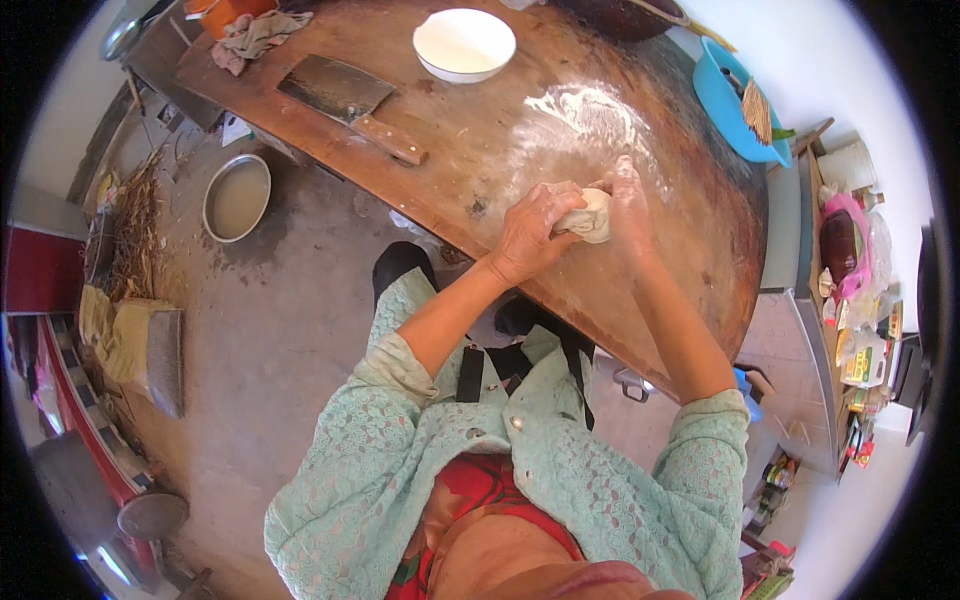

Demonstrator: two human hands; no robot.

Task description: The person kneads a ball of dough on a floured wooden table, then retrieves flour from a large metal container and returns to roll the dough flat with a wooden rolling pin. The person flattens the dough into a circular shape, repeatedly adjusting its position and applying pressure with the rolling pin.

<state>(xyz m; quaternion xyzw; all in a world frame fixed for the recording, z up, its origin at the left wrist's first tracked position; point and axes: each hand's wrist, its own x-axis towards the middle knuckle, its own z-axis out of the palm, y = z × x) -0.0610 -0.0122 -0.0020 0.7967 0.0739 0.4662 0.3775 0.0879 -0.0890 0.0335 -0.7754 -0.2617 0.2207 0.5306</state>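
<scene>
Plainly, label by label:

Dough: a pale lump of dough (590, 215) sits on the wooden surface (480, 150), pressed between both hands; it lies at the near edge so the person can lean weight over it.

Left hand: the left hand (532, 235) cups the lump from its left side, fingers (556, 205) curled over the top and closed on the dough, likely to stop it sliding.

Right hand: the right hand (628, 200) lies against the lump's right side, fingers stretched forward and together, palm pushing inward; it grips less than it presses.

Flour: a white dusting of flour (580, 110) spreads just beyond the fingertips, close enough to reach, probably so the dough does not stick.

Bowl: a white bowl (464, 44) stands well ahead of the fingers, apart from the kneading spot.

Cleaver: a broad cleaver (350, 95) with a wooden handle lies flat, ahead and to the left of the left hand, out of the way.

Cloth: a crumpled cloth (255, 38) rests far ahead and left, at the surface's corner.

Blue basin: a blue basin (725, 100) sits ahead and right of the right hand, off the surface's rim, holding a small brush.

Metal pan: a round metal pan (237, 197) stands on the floor, well left of the hands.
</scene>
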